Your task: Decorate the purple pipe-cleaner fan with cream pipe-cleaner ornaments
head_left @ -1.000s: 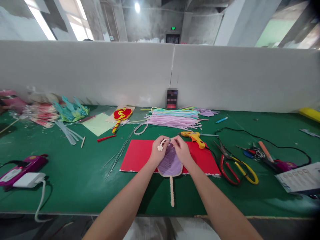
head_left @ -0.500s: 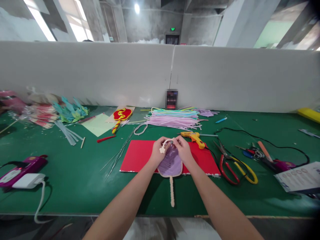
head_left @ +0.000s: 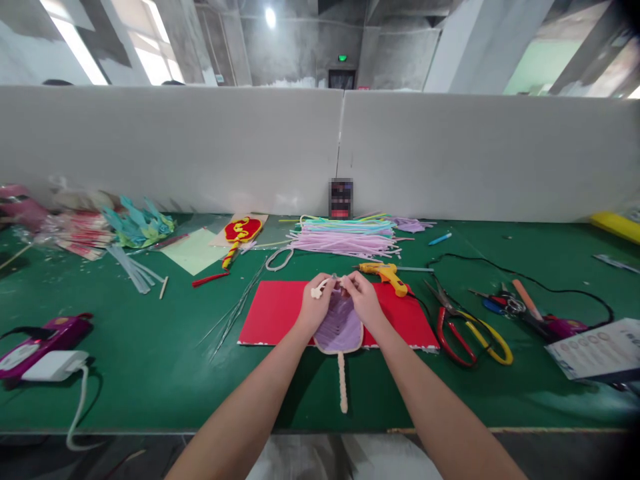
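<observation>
Above a purple fan [head_left: 341,330], my left hand [head_left: 315,305] and my right hand [head_left: 363,300] meet with fingers pinched. Between them runs a cream pipe cleaner [head_left: 317,292], its flower-shaped end sticking out left of my left fingers. The fan has a cream edge and a twisted cream handle [head_left: 343,387] that points toward me. It lies partly on a red board [head_left: 273,310], and my hands hide its top. A small greyish thing shows near my fingertips, too small to make out.
A yellow glue gun [head_left: 387,273] rests behind the board. Scissors [head_left: 465,327] with red and yellow handles lie right, near keys [head_left: 507,303]. Pipe cleaners [head_left: 345,240] are piled at the back, beside a red-and-yellow fan [head_left: 243,230]. A purple power strip [head_left: 65,330] sits left.
The pipe cleaner's flower end has shifted left and up, and its arch between the hands has flattened. My fingers have changed their hold on it. The fan stays in place.
</observation>
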